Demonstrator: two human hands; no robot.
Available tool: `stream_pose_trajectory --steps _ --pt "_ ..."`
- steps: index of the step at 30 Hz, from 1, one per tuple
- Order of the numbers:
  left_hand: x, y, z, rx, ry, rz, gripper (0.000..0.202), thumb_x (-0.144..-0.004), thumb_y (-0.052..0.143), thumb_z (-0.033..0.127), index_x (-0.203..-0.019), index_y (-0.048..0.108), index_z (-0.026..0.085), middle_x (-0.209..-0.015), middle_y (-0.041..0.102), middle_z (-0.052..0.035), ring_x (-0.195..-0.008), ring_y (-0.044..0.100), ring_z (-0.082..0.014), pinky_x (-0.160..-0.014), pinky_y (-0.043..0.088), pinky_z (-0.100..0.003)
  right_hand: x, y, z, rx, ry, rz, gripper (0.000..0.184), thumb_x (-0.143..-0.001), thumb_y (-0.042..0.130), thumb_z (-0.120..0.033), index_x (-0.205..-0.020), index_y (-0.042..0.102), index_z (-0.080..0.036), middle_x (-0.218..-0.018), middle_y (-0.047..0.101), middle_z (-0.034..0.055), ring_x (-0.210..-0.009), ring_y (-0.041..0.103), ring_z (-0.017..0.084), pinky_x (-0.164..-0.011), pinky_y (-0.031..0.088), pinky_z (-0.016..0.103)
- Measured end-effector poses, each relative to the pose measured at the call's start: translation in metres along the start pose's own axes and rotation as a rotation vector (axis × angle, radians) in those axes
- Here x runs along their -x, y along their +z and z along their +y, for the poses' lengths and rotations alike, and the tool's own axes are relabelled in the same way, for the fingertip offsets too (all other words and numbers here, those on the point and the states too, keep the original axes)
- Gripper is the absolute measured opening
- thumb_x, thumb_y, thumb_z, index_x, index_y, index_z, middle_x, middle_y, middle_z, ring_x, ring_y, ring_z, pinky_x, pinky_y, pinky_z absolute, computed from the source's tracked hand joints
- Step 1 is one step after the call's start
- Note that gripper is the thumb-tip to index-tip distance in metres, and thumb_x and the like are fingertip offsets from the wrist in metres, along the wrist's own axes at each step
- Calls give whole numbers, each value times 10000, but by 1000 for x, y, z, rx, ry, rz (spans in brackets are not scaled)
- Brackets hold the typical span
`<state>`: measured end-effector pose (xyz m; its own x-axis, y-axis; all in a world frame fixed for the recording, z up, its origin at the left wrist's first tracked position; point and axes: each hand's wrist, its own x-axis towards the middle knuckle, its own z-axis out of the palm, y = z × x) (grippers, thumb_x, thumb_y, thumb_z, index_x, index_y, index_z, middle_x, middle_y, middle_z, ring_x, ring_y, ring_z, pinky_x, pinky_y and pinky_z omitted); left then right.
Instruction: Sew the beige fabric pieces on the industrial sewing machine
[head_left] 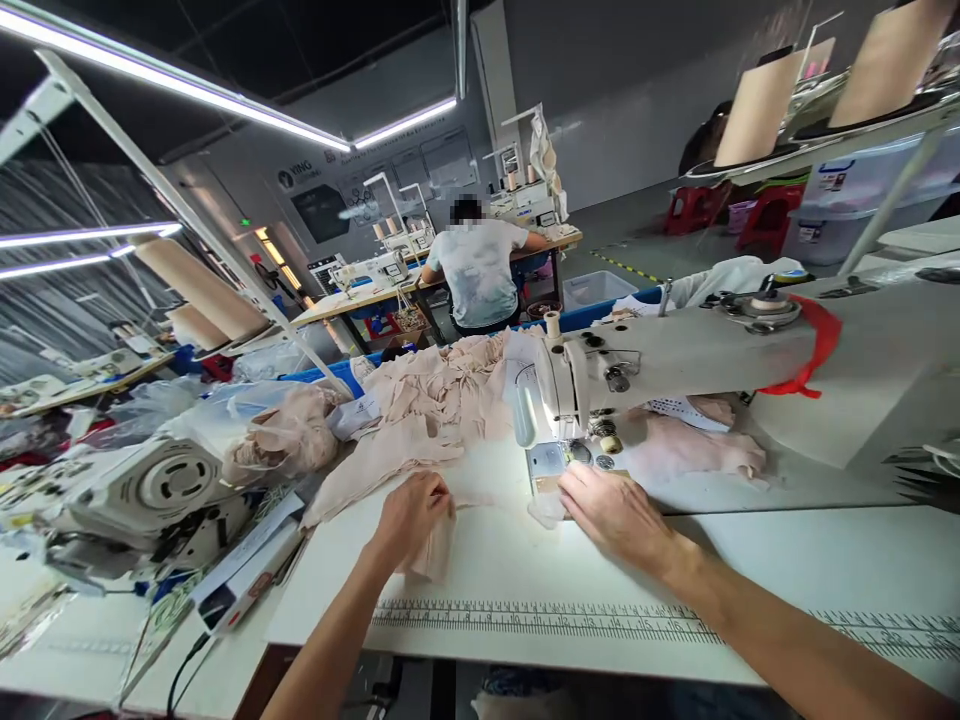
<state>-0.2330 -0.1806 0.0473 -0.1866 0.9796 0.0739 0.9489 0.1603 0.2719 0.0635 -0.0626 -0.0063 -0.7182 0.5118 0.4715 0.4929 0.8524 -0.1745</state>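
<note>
My left hand (pixel 416 515) is closed on a beige fabric piece (pixel 431 555) that hangs from its fingers onto the white table. To the right, my right hand (pixel 611 510) rests at the sewing machine's (pixel 566 390) needle plate (pixel 544 462), fingers bent and held together. A small sheer fabric piece (pixel 547 508) pokes out beneath those fingertips; the fingers partly cover it. Behind my left hand lies a heap of beige fabric (pixel 442 385). More pale fabric (pixel 690 445) lies beneath the machine arm, which carries a red strip (pixel 814 345).
A printed ruler (pixel 525 620) runs along the table's front edge. Left of me stand a white box (pixel 251 580), another machine head (pixel 172 485) and a plastic bag with fabric (pixel 281 430). Thread cones (pixel 761 105) stand upper right. A co-worker (pixel 476 265) sits ahead, back turned.
</note>
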Motion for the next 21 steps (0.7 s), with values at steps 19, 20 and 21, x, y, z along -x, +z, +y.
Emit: stream_pose_trajectory --steps 19,20,21 --pt "-38 -42 -30 468 -242 683 353 -955 384 468 -849 600 210 -652 554 5 -646 539 -182 -615 429 -285 15 -34 30 -95 67 19 311 -994 384 -143 -933 676 -231 -878 704 66 -738 648 199 -665 491 349" --pt "-30 -50 -27 467 -230 719 356 -957 389 486 -875 602 212 -667 559 4 -646 540 -185 -626 433 -296 17 -37 29 -117 63 22 316 -1006 378 -155 -950 682 -222 -897 715 69 -759 661 195 -682 506 340" --pt "-22 -56 -22 455 -198 688 364 -958 402 505 -901 611 213 -665 557 9 -627 533 -185 -622 430 -303 19 -39 27 -149 44 25 317 -1017 376 -163 -973 687 -214 -924 727 72 -802 675 193 -716 522 331"
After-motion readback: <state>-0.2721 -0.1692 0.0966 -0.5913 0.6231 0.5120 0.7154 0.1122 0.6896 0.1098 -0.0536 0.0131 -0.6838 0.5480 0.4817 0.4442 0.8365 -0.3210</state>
